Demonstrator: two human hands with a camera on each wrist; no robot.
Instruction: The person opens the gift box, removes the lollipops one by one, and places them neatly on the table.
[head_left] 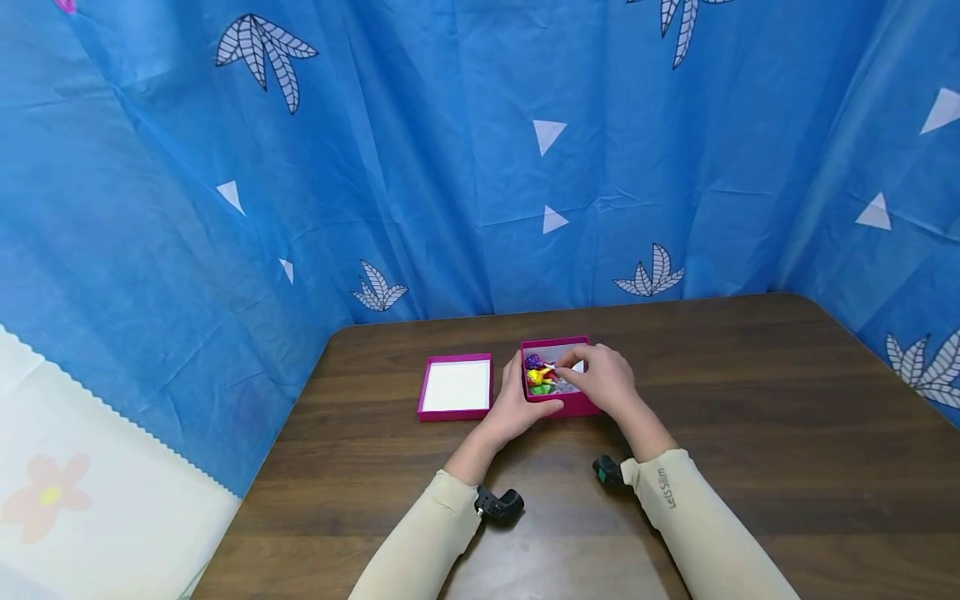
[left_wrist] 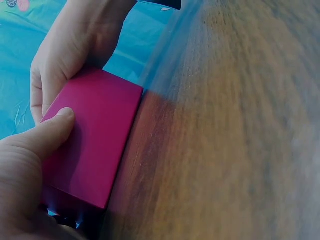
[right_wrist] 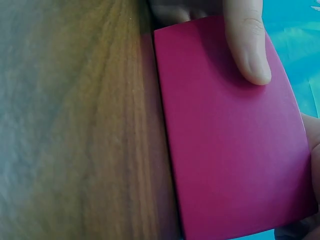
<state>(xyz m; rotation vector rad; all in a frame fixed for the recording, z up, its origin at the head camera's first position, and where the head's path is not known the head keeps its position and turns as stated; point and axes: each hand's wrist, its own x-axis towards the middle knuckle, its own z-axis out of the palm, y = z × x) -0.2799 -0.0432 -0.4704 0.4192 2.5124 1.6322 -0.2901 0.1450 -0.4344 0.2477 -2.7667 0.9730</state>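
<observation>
A magenta box (head_left: 575,406) stands without its lid on the wooden table, with colourful wrapped lollipops (head_left: 538,377) in purple, yellow and green along its left side. My left hand (head_left: 516,408) grips the box's front left corner, thumb across the front wall and fingers along the left side. My right hand (head_left: 606,379) reaches over the right part of the box, and its thumb and finger pinch a lollipop by its pale stick. In the right wrist view the left thumb (right_wrist: 250,55) presses the box's front wall. The box wall hides the fingertips in both wrist views.
Left of the box lies a magenta lid (head_left: 455,387) with its white inside up. The wooden table (head_left: 750,417) reaches back to a blue patterned curtain (head_left: 480,167). Black wrist cameras (head_left: 501,505) sit at both sleeve cuffs, low over the table.
</observation>
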